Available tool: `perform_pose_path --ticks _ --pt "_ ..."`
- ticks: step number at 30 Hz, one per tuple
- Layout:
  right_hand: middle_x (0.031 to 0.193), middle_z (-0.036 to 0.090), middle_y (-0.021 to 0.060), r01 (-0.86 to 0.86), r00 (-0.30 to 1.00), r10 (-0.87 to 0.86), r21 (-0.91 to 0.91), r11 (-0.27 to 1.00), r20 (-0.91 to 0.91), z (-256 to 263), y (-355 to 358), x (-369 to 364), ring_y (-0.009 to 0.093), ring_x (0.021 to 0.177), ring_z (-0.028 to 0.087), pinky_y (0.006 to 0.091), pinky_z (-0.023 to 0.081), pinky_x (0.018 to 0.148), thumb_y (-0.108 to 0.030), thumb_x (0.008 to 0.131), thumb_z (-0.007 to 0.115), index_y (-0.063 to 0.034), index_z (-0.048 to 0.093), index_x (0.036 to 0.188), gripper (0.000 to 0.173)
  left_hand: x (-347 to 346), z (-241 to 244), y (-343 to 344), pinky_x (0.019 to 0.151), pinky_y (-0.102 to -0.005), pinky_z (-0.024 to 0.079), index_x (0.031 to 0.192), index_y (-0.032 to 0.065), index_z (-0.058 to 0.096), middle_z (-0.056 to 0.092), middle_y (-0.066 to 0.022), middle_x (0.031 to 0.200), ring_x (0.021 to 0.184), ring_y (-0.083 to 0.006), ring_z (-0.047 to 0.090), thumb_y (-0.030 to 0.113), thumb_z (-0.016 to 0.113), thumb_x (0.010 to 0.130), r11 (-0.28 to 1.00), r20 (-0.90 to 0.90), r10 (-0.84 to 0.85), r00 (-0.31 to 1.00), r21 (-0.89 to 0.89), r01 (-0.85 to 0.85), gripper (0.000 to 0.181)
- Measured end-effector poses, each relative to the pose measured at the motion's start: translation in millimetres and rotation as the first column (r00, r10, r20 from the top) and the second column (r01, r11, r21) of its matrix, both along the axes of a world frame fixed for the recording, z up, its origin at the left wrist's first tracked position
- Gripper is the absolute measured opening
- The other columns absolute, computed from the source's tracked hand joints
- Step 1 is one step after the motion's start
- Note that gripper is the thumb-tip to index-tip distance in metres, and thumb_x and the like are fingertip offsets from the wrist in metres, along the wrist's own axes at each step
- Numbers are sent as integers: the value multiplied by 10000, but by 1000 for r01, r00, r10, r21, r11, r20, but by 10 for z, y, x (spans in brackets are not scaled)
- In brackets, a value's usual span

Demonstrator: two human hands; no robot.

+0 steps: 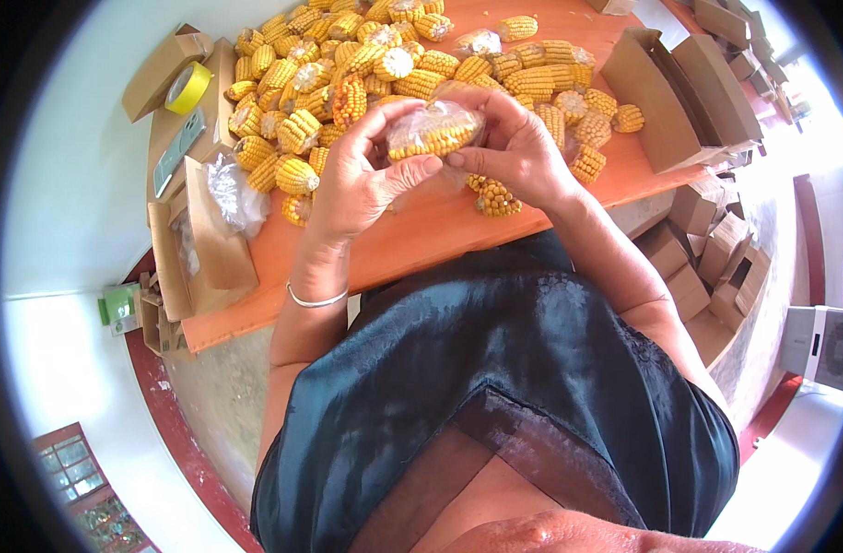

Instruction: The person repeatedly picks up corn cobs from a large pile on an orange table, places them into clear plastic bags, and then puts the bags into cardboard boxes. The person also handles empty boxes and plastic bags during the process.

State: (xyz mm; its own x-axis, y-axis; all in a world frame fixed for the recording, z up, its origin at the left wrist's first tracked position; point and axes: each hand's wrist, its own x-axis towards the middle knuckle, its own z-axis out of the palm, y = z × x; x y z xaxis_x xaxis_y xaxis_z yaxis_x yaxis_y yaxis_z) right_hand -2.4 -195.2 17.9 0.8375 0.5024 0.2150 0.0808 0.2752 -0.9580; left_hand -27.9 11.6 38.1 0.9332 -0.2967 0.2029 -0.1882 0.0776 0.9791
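Between my two hands is a piece of yellow corn cob (pixel 435 138) inside a clear plastic bag (pixel 421 121). My left hand (pixel 366 173), with a silvery bangle on its wrist, grips the bag's left side with thumb and fingers. On the other side, my right hand (pixel 518 142) pinches the bag between thumb and fingers. Both hands are raised above the front part of an orange-brown table (pixel 394 252). Just beyond them lies a large heap of corn cob pieces (pixel 311 76). A few darker pieces (pixel 497 199) lie under my right hand.
An open cardboard box (pixel 204 266) and crumpled clear plastic bags (pixel 235 197) are at the left edge. Behind them, a phone (pixel 180 151) and a yellow tape roll (pixel 188 88) rest on cardboard. Another open box (pixel 660 104) stands at right; several small boxes (pixel 705 263) lie below.
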Motion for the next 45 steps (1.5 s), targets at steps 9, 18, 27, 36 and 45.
perform_pose_path --ticks 9,18,27,36,45 --pt "1055 573 47 120 980 -99 110 987 -175 -21 -52 50 101 853 598 249 516 674 68 847 610 -7 441 1323 510 24 -97 -19 458 -236 443 1222 44 520 652 -83 991 629 -122 590 38 680 877 833 -308 104 946 -492 -252 381" --pt "1378 436 175 470 634 -134 -242 849 761 32 52 -123 225 960 645 323 556 747 58 751 726 -82 597 1199 487 58 -213 63 488 -224 452 1165 51 540 648 -88 941 635 -116 591 31 629 904 777 -456 -160 876 -605 -173 277" --pt "818 680 74 423 819 -244 -260 868 519 -37 -21 -39 152 719 658 273 535 656 0 870 635 -36 676 992 134 -37 -153 40 580 -228 522 1224 6 521 644 -121 1087 752 -164 647 -52 549 887 858 -356 113 928 -436 -271 343" --pt "747 635 18 328 938 -256 -355 876 233 166 -21 -16 54 656 591 223 494 578 -53 946 566 -38 658 1042 134 -88 -105 222 773 -309 583 1098 -27 615 689 -137 1023 886 -201 691 -45 528 895 901 -280 -6 960 -418 -117 222" --pt "749 564 -2 185 972 -115 -362 914 206 87 -9 85 49 665 563 225 487 559 -53 980 472 -77 611 1074 170 -159 -127 306 800 -306 568 1098 -42 617 692 -171 1011 861 -206 694 -22 573 892 967 -296 111 949 -190 -172 212"
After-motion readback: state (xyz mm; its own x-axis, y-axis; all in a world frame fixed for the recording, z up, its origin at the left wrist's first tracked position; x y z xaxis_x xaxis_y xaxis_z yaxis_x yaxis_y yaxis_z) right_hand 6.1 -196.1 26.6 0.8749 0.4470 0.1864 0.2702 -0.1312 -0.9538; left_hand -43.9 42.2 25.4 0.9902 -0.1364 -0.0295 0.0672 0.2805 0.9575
